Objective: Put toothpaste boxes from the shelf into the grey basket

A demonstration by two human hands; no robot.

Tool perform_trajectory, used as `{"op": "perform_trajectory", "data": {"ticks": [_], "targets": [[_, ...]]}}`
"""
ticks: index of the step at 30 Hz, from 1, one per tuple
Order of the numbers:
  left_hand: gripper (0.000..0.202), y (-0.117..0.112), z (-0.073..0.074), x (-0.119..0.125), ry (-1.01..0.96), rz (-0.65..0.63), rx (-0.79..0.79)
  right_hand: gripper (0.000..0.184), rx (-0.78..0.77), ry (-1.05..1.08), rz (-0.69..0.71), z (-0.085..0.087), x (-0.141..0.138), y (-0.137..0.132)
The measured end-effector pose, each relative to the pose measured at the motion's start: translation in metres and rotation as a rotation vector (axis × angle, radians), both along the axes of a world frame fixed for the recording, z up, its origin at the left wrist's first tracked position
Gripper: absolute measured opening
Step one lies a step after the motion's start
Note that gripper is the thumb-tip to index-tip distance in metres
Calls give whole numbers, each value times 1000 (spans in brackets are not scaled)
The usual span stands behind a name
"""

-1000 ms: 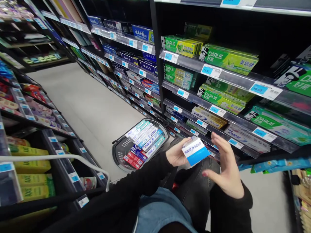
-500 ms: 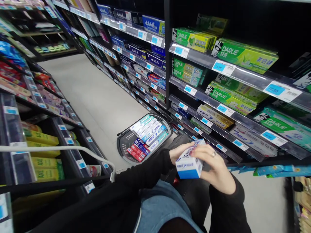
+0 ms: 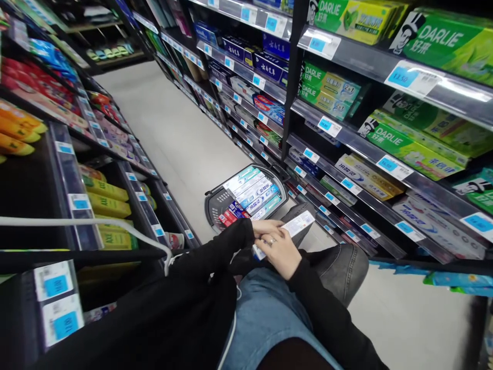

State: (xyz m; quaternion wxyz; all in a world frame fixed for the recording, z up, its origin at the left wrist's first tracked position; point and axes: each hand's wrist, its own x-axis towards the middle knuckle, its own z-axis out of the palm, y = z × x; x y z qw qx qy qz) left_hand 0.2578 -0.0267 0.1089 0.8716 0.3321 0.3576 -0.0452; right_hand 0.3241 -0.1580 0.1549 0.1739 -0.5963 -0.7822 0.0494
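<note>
Above my lap, both hands are on a white toothpaste box (image 3: 299, 224) with some blue at its near end. My right hand (image 3: 284, 252), with a ring on one finger, lies across the box and grips it from above. My left hand (image 3: 265, 227) holds the box from the far left side, its fingers partly covered by the right. Just beyond them a dark basket (image 3: 210, 209) stands on the floor. Inside it lie several white and blue toothpaste boxes (image 3: 252, 191) in a row, and red and dark blue boxes (image 3: 233, 213), partly hidden by my left sleeve.
Shelves with green Darlie toothpaste boxes (image 3: 412, 144) rise close on the right. On the left are shelves with yellow packages (image 3: 111, 205). A white cable (image 3: 127, 226) crosses the left side. The aisle floor (image 3: 154, 118) runs away between the shelves.
My hands have moved left and closer together, and the box has been turned so its long white side shows. My view has shifted, with the basket now further right in it.
</note>
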Motion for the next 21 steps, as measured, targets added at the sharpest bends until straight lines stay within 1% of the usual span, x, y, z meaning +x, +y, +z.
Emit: {"op": "perform_trajectory", "data": {"ticks": [3,5,7,8,10,12,14,15,16,17,18,21], "targets": [[35,22,-11,-8,22,-73,-35,29,102,60,-97,-17,-1,1],[26,33,-22,-19,43,-56,-75,30,135,133,-189,-26,9,-9],[31,37,-36,-32,62,-16,-81,27,136,195,-310,-37,27,-28],[37,38,-43,-38,62,5,-47,26,125,205,-381,-44,39,-40],[45,40,-54,-46,45,25,103,26,101,182,-526,-62,65,-73],[51,45,-63,-47,75,-16,350,29,94,122,-697,-83,89,-112],[54,54,-69,-40,226,-137,676,34,97,58,-850,-105,105,-150],[55,60,-72,-34,325,-208,826,38,95,32,-925,-116,109,-167],[57,66,-76,-28,418,-272,944,40,88,18,-973,-126,110,-181],[58,71,-79,-21,492,-322,1020,40,85,6,-1003,-136,108,-191],[60,75,-83,-15,537,-355,1056,40,83,-5,-1028,-144,105,-198],[60,79,-92,3,553,-372,1059,35,125,-54,-1136,-162,90,-201]]}}
